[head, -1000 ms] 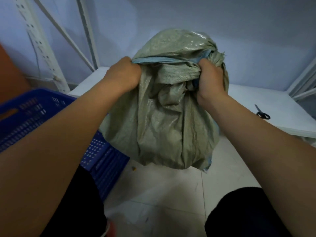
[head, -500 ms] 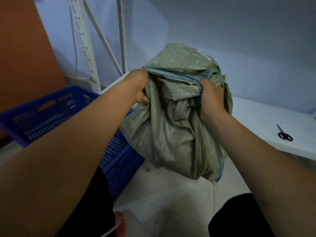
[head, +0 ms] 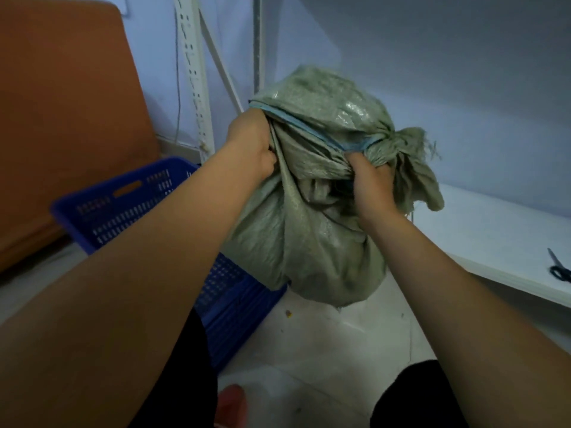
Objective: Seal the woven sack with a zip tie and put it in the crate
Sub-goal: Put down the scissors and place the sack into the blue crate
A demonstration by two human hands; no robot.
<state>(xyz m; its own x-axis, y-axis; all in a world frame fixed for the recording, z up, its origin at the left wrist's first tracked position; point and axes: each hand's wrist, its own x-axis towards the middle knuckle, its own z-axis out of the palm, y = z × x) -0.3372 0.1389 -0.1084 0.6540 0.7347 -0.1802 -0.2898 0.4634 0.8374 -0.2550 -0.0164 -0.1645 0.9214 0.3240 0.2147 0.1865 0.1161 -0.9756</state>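
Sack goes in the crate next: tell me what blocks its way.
Nothing visible. The left hand and right hand hold the sack aloft beside the open-topped crate; the left arm hides part of its inside.

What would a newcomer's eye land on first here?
A bulging grey-green woven sack fills the centre, its upper folds in the grip of the left hand and right hand. A blue perforated plastic crate stands lower left; black-handled scissors lie far right.

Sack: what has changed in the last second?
The sack swung left, away from the scissors and toward the blue crate. The left hand and right hand still grip its gathered top. The scissors lie unmoved on the shelf.
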